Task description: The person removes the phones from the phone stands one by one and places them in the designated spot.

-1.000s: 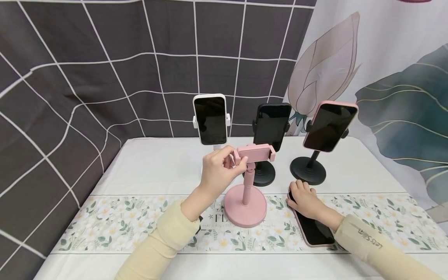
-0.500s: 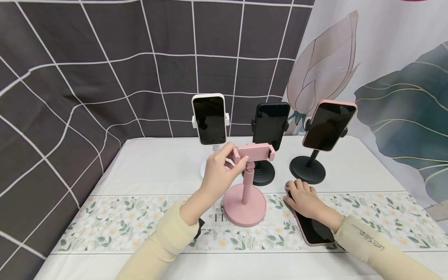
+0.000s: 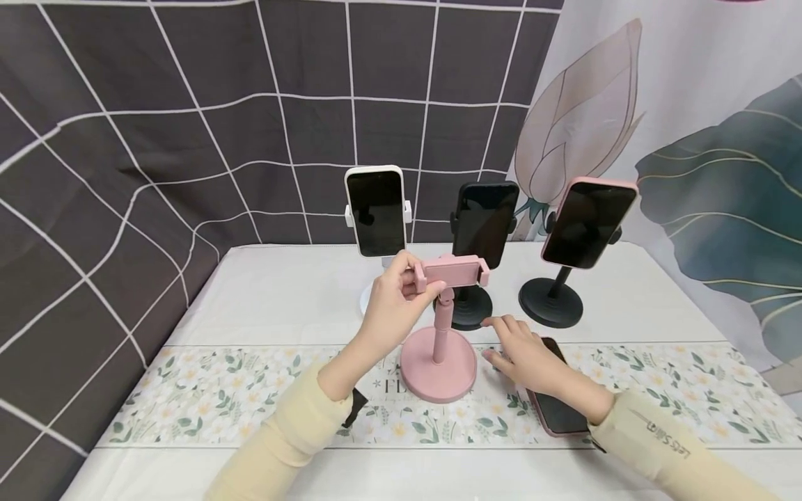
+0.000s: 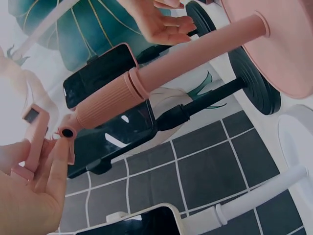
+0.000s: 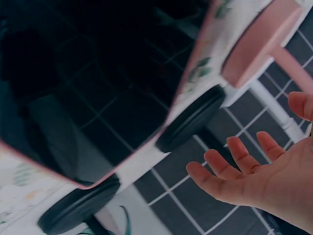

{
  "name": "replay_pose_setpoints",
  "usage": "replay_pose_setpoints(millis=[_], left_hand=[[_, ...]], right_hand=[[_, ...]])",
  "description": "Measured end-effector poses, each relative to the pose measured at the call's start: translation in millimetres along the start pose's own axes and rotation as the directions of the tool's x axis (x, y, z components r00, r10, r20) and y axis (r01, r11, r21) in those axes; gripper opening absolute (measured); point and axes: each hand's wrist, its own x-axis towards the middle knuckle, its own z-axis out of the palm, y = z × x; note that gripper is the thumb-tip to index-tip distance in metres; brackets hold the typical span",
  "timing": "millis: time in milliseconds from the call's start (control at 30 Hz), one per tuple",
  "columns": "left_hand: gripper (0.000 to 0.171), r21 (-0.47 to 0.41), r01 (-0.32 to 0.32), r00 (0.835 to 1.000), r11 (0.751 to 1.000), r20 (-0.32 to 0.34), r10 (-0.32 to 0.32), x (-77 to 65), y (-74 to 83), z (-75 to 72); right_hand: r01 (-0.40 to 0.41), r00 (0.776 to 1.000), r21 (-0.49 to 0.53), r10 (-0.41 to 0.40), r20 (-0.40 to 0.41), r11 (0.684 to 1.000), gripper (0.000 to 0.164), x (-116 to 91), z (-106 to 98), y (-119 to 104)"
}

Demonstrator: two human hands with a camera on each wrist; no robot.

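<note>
A pink phone stand [image 3: 441, 348] with a round base stands upright in the middle of the table. My left hand [image 3: 395, 299] pinches the left end of its clamp [image 3: 452, 271], thumb in front and fingers behind; the left wrist view shows the same grip, the hand [image 4: 36, 191] at the clamp. Nothing sits in the clamp. My right hand [image 3: 529, 358] is held with spread fingers above a pink-edged phone [image 3: 560, 414] that lies screen up on the table. In the right wrist view the hand [image 5: 264, 176] holds nothing, and the phone [image 5: 98, 88] fills the upper left.
Behind the pink stand are a white stand holding a white phone [image 3: 377, 212], a black stand holding a black phone [image 3: 484, 223], and another black stand holding a pink phone [image 3: 589, 223]. A floral strip [image 3: 219, 396] crosses the white table; a gridded dark cloth [image 3: 301, 125] hangs behind.
My right hand has come off the lying phone and moved left toward the pink stand. The left hand stays on the clamp, its grip hardly changed.
</note>
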Motion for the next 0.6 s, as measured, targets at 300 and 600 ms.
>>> replay_pose_setpoints(millis=[300, 600], left_hand=[[0.023, -0.132, 0.143, 0.989, 0.981, -0.030, -0.148, -12.0, 6.0, -32.4], [0.024, -0.069, 0.149, 0.971, 0.986, -0.180, -0.159, -32.7, 18.6, -93.0]], right_hand=[[0.043, 0.999, 0.070, -0.042, -0.016, 0.997, 0.043, 0, -1, -18], [0.065, 0.997, 0.077, -0.062, -0.035, 0.995, 0.042, -3, -2, -19]])
